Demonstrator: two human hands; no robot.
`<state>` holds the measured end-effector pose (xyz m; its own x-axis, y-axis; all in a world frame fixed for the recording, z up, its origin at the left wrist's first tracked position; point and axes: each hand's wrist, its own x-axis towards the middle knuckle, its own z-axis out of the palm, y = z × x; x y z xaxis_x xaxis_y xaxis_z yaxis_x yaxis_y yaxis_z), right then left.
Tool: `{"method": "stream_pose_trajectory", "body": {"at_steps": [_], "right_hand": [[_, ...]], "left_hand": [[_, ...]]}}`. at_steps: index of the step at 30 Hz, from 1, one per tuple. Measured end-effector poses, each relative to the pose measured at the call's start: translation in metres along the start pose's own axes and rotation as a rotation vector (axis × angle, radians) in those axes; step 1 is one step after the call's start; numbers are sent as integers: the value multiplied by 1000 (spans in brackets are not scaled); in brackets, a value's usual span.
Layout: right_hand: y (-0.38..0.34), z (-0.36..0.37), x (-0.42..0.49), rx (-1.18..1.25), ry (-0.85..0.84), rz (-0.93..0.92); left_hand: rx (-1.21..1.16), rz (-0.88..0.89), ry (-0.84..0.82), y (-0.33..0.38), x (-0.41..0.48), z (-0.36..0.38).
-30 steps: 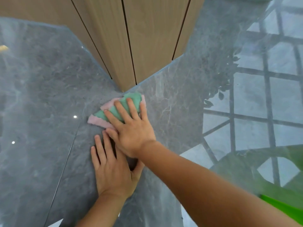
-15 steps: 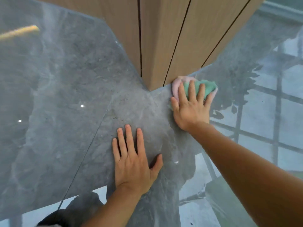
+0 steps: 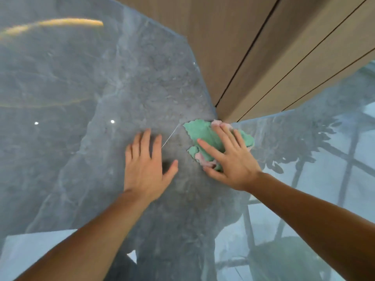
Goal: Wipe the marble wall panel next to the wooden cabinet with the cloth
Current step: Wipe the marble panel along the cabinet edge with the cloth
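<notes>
A glossy grey marble wall panel (image 3: 97,94) fills most of the view. The wooden cabinet (image 3: 253,47) juts in from the top right, its corner ending just above the cloth. A crumpled green and pink cloth (image 3: 203,134) lies flat against the marble right below that corner. My right hand (image 3: 229,159) presses on the cloth with fingers spread over it. My left hand (image 3: 146,167) rests flat on the bare marble to the left of the cloth, fingers apart, holding nothing.
A thin seam (image 3: 170,136) between marble panels runs diagonally between my two hands. The polished panel at the right (image 3: 334,169) mirrors a window grid and foliage. Light reflections streak the upper left (image 3: 50,25).
My right hand slid the cloth left from the cabinet's right side to just below its corner; the cloth looks more bunched. My left hand stays flat on the marble.
</notes>
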<state>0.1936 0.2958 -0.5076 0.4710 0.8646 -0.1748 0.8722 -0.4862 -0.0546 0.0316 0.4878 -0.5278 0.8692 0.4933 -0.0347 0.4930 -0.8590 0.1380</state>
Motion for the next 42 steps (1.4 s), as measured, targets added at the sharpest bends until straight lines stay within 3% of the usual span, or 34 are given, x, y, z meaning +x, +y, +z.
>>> {"method": "stream_pose_trajectory", "body": {"at_steps": [5, 9, 15, 21, 24, 31, 34, 37, 42], "right_hand": [[-51, 27, 12, 0, -45, 114], [-59, 25, 52, 29, -6, 134], [-27, -1, 184, 75, 27, 226], [-10, -18, 279, 115, -36, 304], [-12, -18, 257, 100, -44, 273], [-82, 5, 68, 160, -101, 329], [-93, 10, 38, 170, -176, 329], [-70, 3, 94, 140, -110, 326], [-26, -18, 250, 222, -59, 478]], "left_hand": [[25, -175, -85, -25, 27, 7], [37, -148, -25, -27, 25, 16], [23, -150, -34, -30, 29, 14], [24, -137, -36, -32, 30, 12], [5, -130, -35, -32, 29, 11], [-23, -168, -96, -29, 31, 1], [-15, -172, -119, -28, 31, 1], [-6, -175, -100, -28, 31, 5], [1, -155, 4, -32, 29, 19]]}}
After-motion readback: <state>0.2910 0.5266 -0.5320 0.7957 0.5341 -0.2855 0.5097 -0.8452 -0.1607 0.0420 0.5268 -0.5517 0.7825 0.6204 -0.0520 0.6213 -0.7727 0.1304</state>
